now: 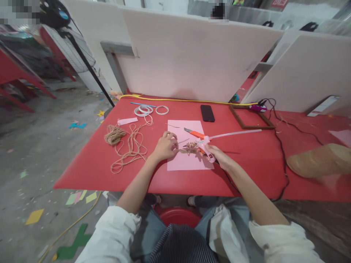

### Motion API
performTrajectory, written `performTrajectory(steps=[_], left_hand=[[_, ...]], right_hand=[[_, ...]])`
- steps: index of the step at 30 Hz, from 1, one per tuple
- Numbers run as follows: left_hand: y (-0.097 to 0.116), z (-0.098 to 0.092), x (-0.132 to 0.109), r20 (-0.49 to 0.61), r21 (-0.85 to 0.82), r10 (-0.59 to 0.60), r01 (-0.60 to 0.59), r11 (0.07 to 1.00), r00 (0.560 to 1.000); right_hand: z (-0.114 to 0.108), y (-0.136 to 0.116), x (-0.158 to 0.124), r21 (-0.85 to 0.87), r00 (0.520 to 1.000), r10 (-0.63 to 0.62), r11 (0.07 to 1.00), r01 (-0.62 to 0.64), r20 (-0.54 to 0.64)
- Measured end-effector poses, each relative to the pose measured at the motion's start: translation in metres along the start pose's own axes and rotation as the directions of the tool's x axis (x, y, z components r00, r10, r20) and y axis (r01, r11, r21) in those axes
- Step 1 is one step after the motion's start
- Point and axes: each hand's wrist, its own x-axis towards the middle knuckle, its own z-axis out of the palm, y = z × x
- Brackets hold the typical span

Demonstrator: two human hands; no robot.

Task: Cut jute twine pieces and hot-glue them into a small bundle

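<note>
My right hand [219, 156] is closed around the handle of a pink hot glue gun [206, 146], whose nozzle points left over the pink sheet of paper [175, 165]. A long clear glue stick [236, 133] sticks out of its back. My left hand [166, 145] rests at the sheet's left edge, fingers curled, its fingertips on a short brown piece of twine [184, 150] that runs beneath the nozzle. Small details under the nozzle are too fine to make out. Just behind the gun, an orange utility knife [195, 133] lies with its blade out.
Left of the paper lie a twine bundle [113, 135], loose twine [130, 153] and white rings [143, 110]. Behind are a black phone [207, 113] and a brown frame [256, 126]. A black cord [283, 164] crosses the right side, near a tan rounded object [319, 160]. White boards [197, 54] stand behind.
</note>
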Motion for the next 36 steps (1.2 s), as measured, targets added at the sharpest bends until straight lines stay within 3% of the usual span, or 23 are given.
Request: performTrajectory(steps=[13,29,33,36], left_hand=[[-0.014,0.017,0.01,-0.036,-0.066,0.036,-0.038,0.997,0.999],[-0.014,0.017,0.01,-0.041,-0.08,0.027,-0.031,0.996,0.999],[-0.014,0.018,0.01,-0.042,-0.083,0.026,-0.029,0.996,0.999],[-0.015,0.019,0.011,-0.036,-0.08,0.023,-0.026,0.996,0.999]], right_hand=[[0.008,-0.003,0.004,-0.164,0.998,0.039,0.986,-0.031,0.044],[0.013,-0.006,0.012,-0.244,0.997,0.027,0.97,-0.011,0.066],[0.014,-0.008,0.017,-0.413,0.998,-0.013,0.91,0.04,0.066],[0.018,-0.018,0.015,-0.603,0.999,-0.004,0.797,0.025,0.036]])
